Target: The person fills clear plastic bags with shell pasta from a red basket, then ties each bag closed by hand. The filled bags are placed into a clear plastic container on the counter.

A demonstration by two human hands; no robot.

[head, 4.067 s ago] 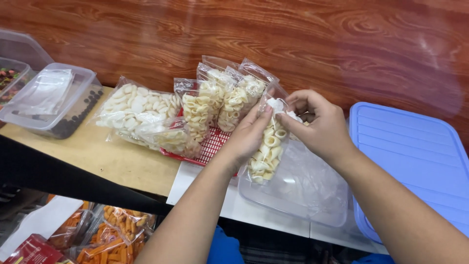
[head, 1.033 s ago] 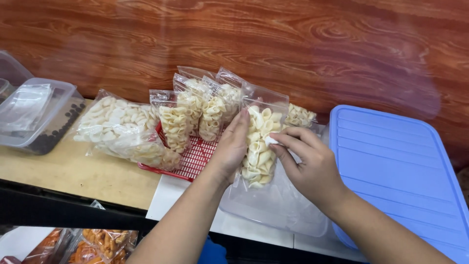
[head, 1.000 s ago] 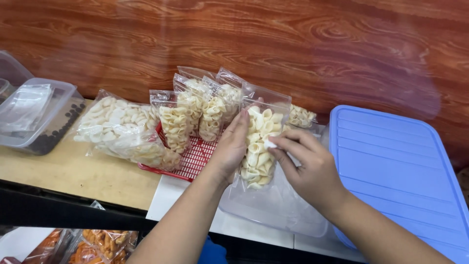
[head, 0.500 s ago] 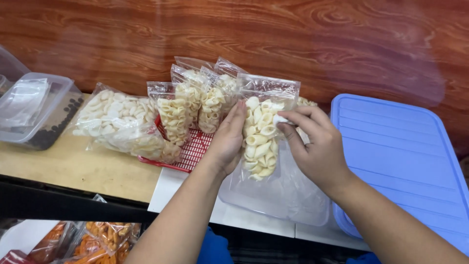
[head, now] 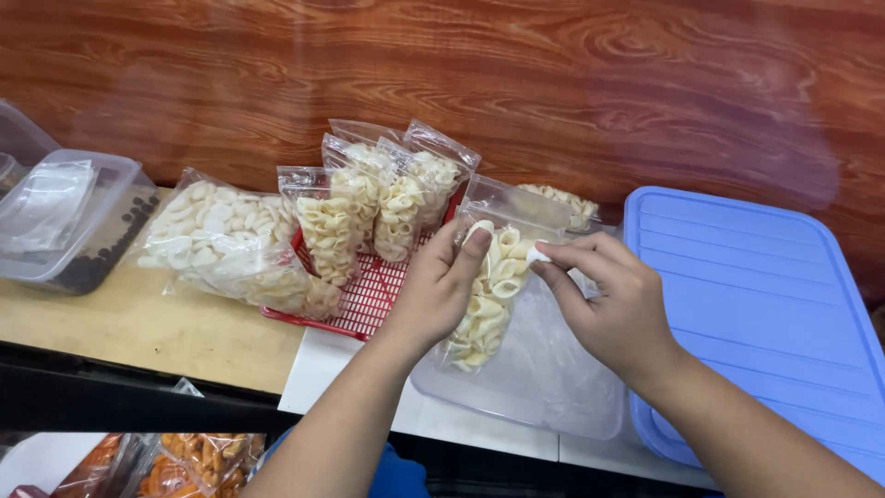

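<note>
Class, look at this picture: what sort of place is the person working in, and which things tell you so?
Probably a small snack-packing counter. Sealed clear bags of pale crackers stand in a red basket, both hands hold another bag, and plastic tubs sit on the wooden table.

A pale wooden counter (head: 138,327) carries a clear lidded tub (head: 69,221), a red mesh tray (head: 369,295), a clear plastic box (head: 544,387) and a blue lid (head: 765,314).

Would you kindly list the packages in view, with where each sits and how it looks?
Small clear bag: pale shell crackers, held by both hands.
Filled bags: upright in red basket.
Large bag: lying left.
Orange snack bags: bottom left.
</note>
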